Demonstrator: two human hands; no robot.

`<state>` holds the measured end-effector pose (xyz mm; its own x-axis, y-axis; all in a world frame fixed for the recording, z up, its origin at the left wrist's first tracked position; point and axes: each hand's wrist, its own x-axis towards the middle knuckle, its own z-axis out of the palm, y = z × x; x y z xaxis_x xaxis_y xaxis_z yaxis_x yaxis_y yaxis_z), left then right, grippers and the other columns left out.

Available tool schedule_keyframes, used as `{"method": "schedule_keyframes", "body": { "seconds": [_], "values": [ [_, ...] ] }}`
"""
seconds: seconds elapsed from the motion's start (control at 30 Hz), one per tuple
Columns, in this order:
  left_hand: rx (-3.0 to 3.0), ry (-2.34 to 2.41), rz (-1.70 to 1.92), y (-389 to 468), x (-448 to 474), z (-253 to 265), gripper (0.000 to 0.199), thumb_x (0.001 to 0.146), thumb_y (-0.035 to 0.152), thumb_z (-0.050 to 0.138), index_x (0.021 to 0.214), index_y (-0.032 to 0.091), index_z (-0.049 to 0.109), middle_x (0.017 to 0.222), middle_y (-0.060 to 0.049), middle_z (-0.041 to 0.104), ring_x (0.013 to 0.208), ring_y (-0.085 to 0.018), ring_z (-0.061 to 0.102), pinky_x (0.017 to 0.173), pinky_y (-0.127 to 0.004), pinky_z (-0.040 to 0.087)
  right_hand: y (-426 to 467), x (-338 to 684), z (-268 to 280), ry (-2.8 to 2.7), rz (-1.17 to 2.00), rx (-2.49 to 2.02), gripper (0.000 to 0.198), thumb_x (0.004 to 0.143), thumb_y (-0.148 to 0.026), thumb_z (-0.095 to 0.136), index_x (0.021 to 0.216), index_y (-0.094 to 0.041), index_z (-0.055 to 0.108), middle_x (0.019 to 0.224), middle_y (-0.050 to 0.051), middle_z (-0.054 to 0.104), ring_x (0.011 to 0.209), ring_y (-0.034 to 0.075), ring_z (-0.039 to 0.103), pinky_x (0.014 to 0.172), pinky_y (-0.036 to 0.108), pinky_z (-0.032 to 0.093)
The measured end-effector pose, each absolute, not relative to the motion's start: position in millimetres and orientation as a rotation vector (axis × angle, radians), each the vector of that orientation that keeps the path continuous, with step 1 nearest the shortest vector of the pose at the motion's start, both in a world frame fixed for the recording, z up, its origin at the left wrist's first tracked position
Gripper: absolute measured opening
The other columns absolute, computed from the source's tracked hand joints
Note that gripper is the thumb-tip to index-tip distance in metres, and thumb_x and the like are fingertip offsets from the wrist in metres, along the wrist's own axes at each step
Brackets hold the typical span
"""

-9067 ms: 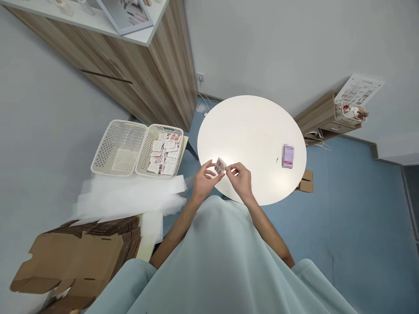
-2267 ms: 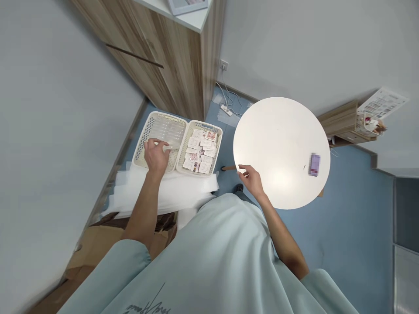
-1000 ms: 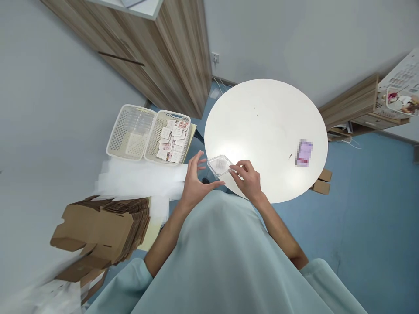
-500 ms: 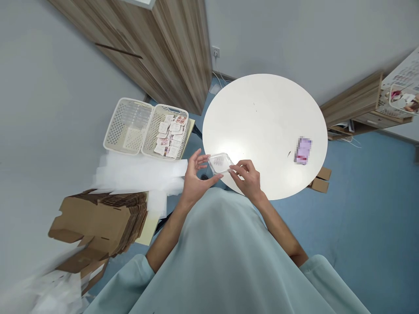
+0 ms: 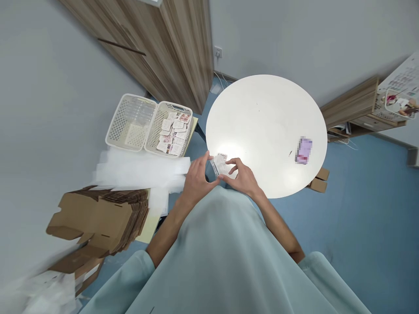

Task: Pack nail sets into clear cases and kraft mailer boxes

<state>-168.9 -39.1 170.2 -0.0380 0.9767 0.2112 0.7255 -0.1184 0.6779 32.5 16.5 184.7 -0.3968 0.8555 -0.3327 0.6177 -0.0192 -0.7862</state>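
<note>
A small clear plastic box point(image 5: 219, 164) is held between my two hands, over the near left edge of the round white table point(image 5: 271, 113). Its contents are too small and pale to make out. My left hand point(image 5: 198, 176) grips the box's left side, thumb at the near corner and fingertips at the upper left. On the other side, my right hand point(image 5: 241, 175) pinches the right side with thumb and bent fingers. Both thumbs meet near the lower corner of the box.
Left of the table stand a white basket point(image 5: 151, 131) of printed packets and another basket point(image 5: 113, 126) holding clear plastic pieces. White foam sheets point(image 5: 140, 170) and folded cardboard boxes point(image 5: 94, 213) lie nearer. A blurred purple item point(image 5: 303, 150) rests on the table's right side.
The clear box has turned and tilted in my hands. My left fingers, spread before, have closed onto its left side, and my right thumb has moved to the near corner.
</note>
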Motion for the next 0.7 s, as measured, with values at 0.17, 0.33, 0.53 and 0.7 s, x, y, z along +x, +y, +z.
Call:
{"method": "schedule_keyframes", "body": {
  "seconds": [0.17, 0.33, 0.53, 0.7],
  "values": [
    [1.998, 1.714, 0.928, -44.2, -169.4, 167.4, 0.089, 0.094, 0.034, 0.072, 0.168, 0.023, 0.024, 0.135, -0.013, 0.068, 0.125, -0.032, 0.066, 0.107, -0.051, 0.054, 11.5, 26.0, 178.0, -2.008, 1.434, -1.584, 0.051, 0.086, -0.059, 0.078, 0.12, -0.029, 0.055, 0.122, 0.005, 0.073, 0.095, 0.024, 0.076, 0.085, 0.04, 0.058],
    [2.045, 1.663, 0.924, -48.7, -174.0, 160.5, 0.088, 0.093, 0.034, 0.072, 0.168, 0.022, 0.026, 0.134, -0.014, 0.068, 0.123, -0.033, 0.067, 0.105, -0.052, 0.055, 9.2, 26.3, 171.2, -1.894, 1.604, -1.542, 0.049, 0.082, -0.054, 0.083, 0.115, -0.029, 0.056, 0.125, 0.006, 0.073, 0.103, 0.025, 0.076, 0.089, 0.041, 0.06],
    [2.071, 1.639, 0.896, -52.7, -179.2, 155.7, 0.09, 0.09, 0.037, 0.076, 0.166, 0.022, 0.03, 0.13, -0.015, 0.07, 0.118, -0.034, 0.069, 0.101, -0.051, 0.057, 4.4, 28.0, 159.3, -1.583, 1.883, -1.433, 0.046, 0.078, -0.047, 0.087, 0.108, -0.028, 0.058, 0.117, 0.007, 0.074, 0.112, 0.025, 0.074, 0.091, 0.04, 0.062],
    [2.088, 1.592, 0.879, -54.4, -178.3, 160.9, 0.088, 0.091, 0.036, 0.076, 0.166, 0.022, 0.031, 0.136, -0.016, 0.068, 0.121, -0.034, 0.069, 0.1, -0.05, 0.059, 1.0, 30.5, 153.3, -1.36, 2.043, -1.364, 0.045, 0.076, -0.041, 0.088, 0.106, -0.026, 0.059, 0.115, 0.006, 0.074, 0.107, 0.023, 0.074, 0.09, 0.04, 0.063]
  ]
}}
